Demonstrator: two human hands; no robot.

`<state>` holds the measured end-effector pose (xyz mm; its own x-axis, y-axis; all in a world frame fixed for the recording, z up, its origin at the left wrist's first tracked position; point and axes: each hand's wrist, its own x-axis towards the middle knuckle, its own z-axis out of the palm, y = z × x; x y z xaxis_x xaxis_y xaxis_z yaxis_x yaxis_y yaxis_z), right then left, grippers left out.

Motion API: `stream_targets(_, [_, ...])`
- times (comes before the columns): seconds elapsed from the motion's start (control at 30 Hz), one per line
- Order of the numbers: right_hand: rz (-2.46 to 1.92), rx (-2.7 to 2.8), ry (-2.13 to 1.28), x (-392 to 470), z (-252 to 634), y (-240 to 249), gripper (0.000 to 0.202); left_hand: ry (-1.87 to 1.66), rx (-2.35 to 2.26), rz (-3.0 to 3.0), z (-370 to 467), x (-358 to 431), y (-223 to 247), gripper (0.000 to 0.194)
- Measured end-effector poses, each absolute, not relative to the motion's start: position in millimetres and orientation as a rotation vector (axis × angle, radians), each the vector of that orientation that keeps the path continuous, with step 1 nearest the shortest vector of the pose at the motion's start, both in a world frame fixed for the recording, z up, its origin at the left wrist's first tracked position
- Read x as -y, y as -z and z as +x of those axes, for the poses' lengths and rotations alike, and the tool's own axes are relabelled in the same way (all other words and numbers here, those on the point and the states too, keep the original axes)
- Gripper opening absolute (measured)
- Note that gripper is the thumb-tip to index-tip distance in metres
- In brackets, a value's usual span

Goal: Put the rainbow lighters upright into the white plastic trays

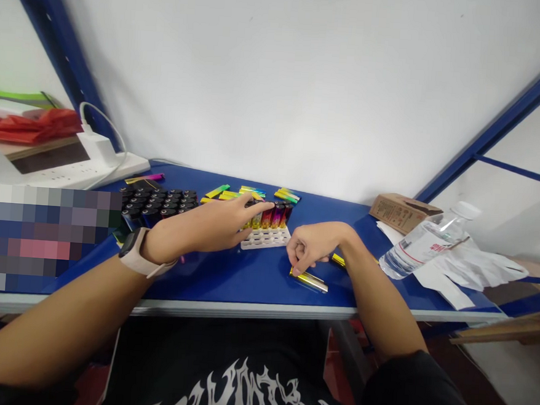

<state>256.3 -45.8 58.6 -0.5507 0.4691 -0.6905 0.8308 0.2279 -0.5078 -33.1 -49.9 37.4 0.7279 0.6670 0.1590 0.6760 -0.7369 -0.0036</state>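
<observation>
My left hand (229, 221) reaches over a white holed rack (267, 239), its fingers stretched out. The fingertips are at the tops of a row of shiny yellow, red and purple cylinders (276, 216) standing upright in the rack. My right hand (311, 245) is closed, with the fingers curled under. Its thumb and fingertip meet the near-left end of a shiny gold-and-silver strip-like piece (313, 282) lying on the table. Another yellow piece (338, 260) lies partly behind my right wrist.
Several black-topped cylinders (159, 204) stand grouped left on the blue table (246, 281). Shiny coloured pieces (288, 195) lie at the back. To the right are a water bottle (427, 244), a cardboard box (403, 213) and a crumpled plastic bag (483, 263). A white power strip (68, 176) lies left.
</observation>
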Motion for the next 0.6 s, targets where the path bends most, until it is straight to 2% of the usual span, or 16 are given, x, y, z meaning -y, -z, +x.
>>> stream_targets(0.13, [1.344, -2.187, 1.192, 50.3, 255.4, -63.7, 0.036, 0.224, 1.089, -2.860, -34.0, 49.1, -36.3, 0.077])
stream_targets(0.37, [1.330, -2.170, 1.171, 49.8, 251.6, -63.5, 0.050, 0.213, 1.087, -2.847, -32.9, 49.3, -36.4, 0.076])
stream_targets(0.6, [1.240, -2.459, 1.088, 47.7, 251.4, -57.2, 0.024, 0.193, 1.082, -2.813, -31.2, 50.8, -37.8, 0.076])
